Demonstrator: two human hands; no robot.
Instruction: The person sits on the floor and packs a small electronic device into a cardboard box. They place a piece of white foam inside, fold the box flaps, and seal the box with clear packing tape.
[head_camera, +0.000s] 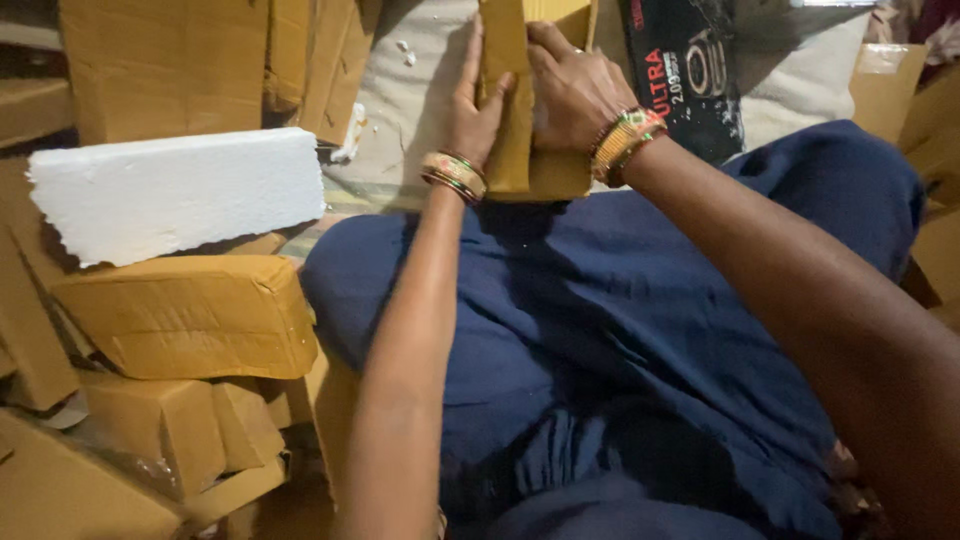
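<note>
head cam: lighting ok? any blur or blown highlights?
Head view: warm, dim light; the white foam block is brightest, near clipping. The left hand and right hand on the brown cardboard box are slightly soft. The dark blue cloth on the lap loses detail in shadow.

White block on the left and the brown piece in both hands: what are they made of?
White block: looks like expanded foam, matte, with a grainy surface and ragged, crumbled edges. Brown piece: looks like cardboard, matte tan, with creased folds; the left hand and right hand press it from either side. Corrugation is not visible, so the board type stays open.
</note>
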